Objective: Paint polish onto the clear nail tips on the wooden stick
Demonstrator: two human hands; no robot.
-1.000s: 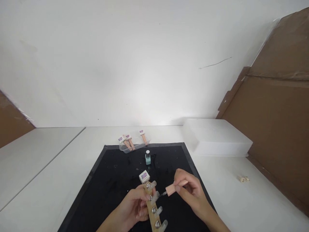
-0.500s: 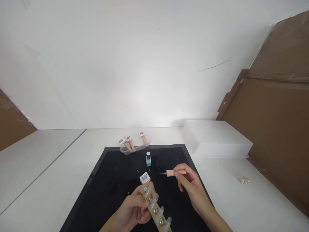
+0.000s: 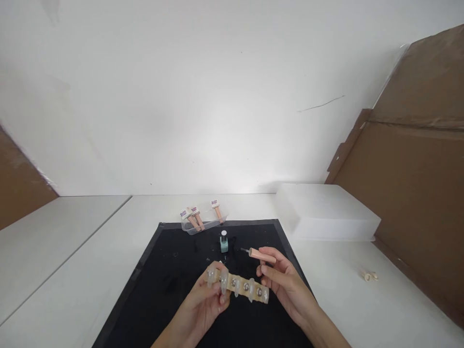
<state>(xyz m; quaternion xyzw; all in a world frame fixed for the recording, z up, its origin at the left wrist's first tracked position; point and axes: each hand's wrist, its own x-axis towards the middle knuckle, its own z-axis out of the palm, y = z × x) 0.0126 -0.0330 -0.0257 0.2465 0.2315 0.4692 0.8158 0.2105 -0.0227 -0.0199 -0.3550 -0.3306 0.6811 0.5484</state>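
My left hand (image 3: 205,302) is closed on one end of a strip holding a row of clear nail tips (image 3: 237,285), with round metal pieces between them. The strip slants down to the right above the black mat. Between the fingers of my right hand (image 3: 282,278) is a pink nail polish brush (image 3: 263,255), its bristle end pointing left, apart from the nail tips. Behind the hands a teal nail polish bottle (image 3: 224,244) with a black and white top stands upright. The white-labelled bottle is nearly hidden behind my left hand.
A clear tray (image 3: 208,224) with several pink-handled bottles lies at the mat's (image 3: 170,270) back edge. A white box (image 3: 328,210) stands back right. Small cream rings (image 3: 369,276) lie on the right. Brown cardboard (image 3: 409,193) walls the right side.
My left hand has turned the strip from steeply slanted to nearly level and raised its near end. The brush in my right hand has tilted, its bristles now higher than its handle.
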